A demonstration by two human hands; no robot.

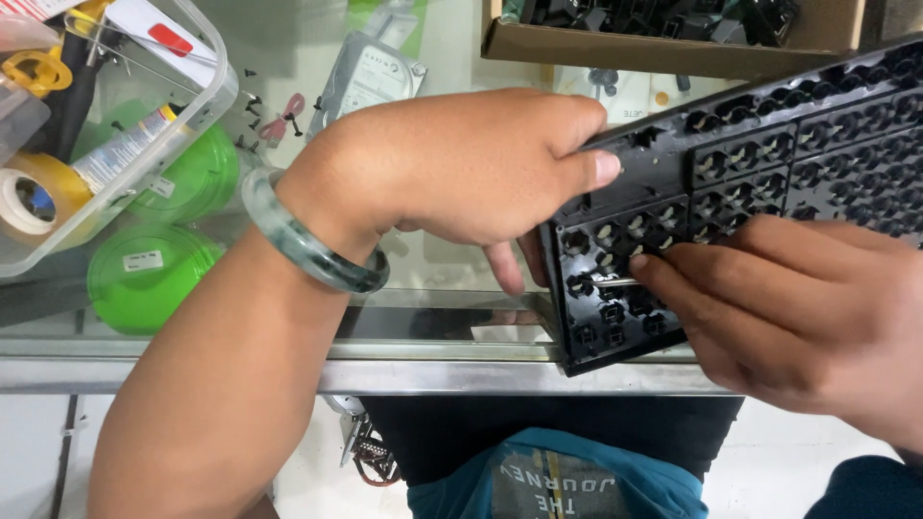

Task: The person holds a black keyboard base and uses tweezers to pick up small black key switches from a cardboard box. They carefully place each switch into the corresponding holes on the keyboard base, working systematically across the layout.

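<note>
Keyboard frame: black, keycaps off, bare sockets across every part I can see; it's tilted, near corner over the front edge of the glass counter, the rest running off toward the right edge of view.
Progress: my read is the caps are all pulled on the visible section. Can't see the far end, so can't say what's left there.
Left hand: I have it wrapped over the frame's left end, fingers curled together and clamped on the edge, thumb tucked under. This hand carries the weight.
Right hand: fingers together, laid flat on the socket face near the lower left corner. Fingertips touch the sockets. Whether something small is pinched there, cannot tell.
Frame vs fingers: left fingers along its top-left edge, right fingertips on its face just below; the two hands are close, not touching.
Bracelet: pale green, on the left wrist.
Counter, left side: clear plastic bin with tape rolls and a tube; green discs under the glass.
Counter, back edge: cardboard box of black parts; hard drive beside loose screws.
</note>
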